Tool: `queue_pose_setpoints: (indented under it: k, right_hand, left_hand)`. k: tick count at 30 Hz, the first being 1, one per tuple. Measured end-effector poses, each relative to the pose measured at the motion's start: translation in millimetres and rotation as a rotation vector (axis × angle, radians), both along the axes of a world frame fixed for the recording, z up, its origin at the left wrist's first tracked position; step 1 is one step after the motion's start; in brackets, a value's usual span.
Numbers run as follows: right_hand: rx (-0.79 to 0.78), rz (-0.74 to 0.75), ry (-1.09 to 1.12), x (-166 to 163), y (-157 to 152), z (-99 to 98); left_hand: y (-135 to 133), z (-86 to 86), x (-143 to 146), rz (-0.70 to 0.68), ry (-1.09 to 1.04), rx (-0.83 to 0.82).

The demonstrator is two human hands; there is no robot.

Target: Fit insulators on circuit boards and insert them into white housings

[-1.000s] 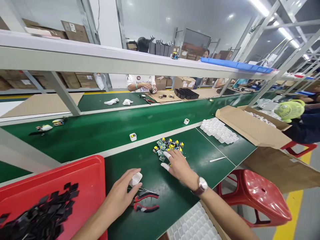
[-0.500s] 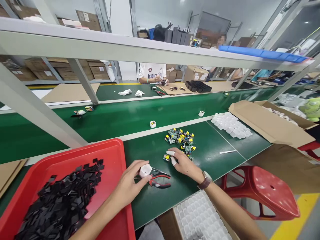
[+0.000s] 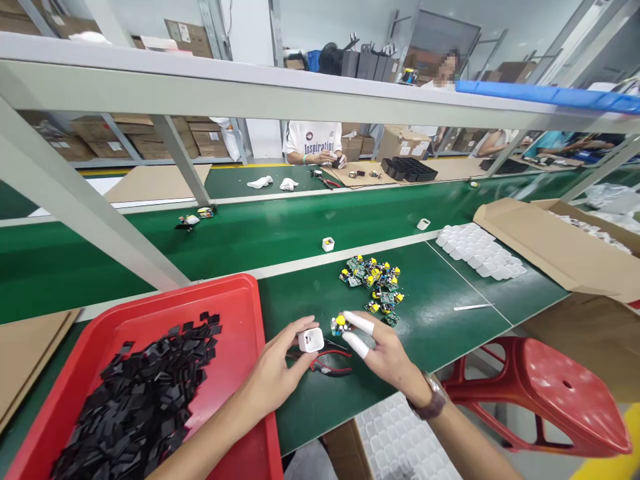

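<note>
My left hand (image 3: 283,363) grips a small white plastic housing (image 3: 312,341), its open end turned toward my right side. Between the white-covered thumb and finger of my right hand (image 3: 383,347) is a small circuit board (image 3: 340,325) with a yellow part on it. The board is close to the housing but apart from it. Under and beside the hands lie red-and-black pliers (image 3: 333,363), partly hidden by the left fingers. A pile of similar circuit boards (image 3: 373,277) rests on the green table just beyond.
At left, a red tray (image 3: 237,373) holds many black plastic pieces (image 3: 150,387). White housings (image 3: 480,250) lie in rows at right, near tweezers (image 3: 473,307). A box of white housings (image 3: 400,440) stands below the table edge. A red stool (image 3: 545,387) is at right. Across the conveyor (image 3: 270,233), a co-worker (image 3: 315,143) handles parts.
My right hand has lifted a circuit board from beside the pile and brought it toward the housing. The housing in my left hand has turned its opening toward the board.
</note>
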State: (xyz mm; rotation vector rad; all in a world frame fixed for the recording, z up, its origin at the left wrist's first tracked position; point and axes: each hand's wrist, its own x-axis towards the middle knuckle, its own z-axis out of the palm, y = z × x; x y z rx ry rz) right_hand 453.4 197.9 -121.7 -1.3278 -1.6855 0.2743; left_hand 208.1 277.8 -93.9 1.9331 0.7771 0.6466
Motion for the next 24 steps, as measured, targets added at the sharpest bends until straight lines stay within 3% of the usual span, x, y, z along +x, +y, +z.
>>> queue_pose_setpoints:
  k: [3, 5, 11, 24]
  right_hand:
    - [0.117, 0.132, -0.017, -12, -16, 20.5]
    - [0.168, 0.143, -0.047, -15, -21, 26.9]
    - [0.107, 0.195, -0.143, -9, -22, 27.3]
    - [0.076, 0.266, -0.109, -6, -18, 30.3]
  left_hand:
    - [-4, 1.6, 5, -0.003, 0.025, 0.072]
    - [-6, 2.5, 9, -0.006, 0.029, 0.14]
    - [-9, 2.6, 16, -0.016, 0.025, 0.264]
    - [-10, 7.1, 20, -0.067, 0.014, 0.328]
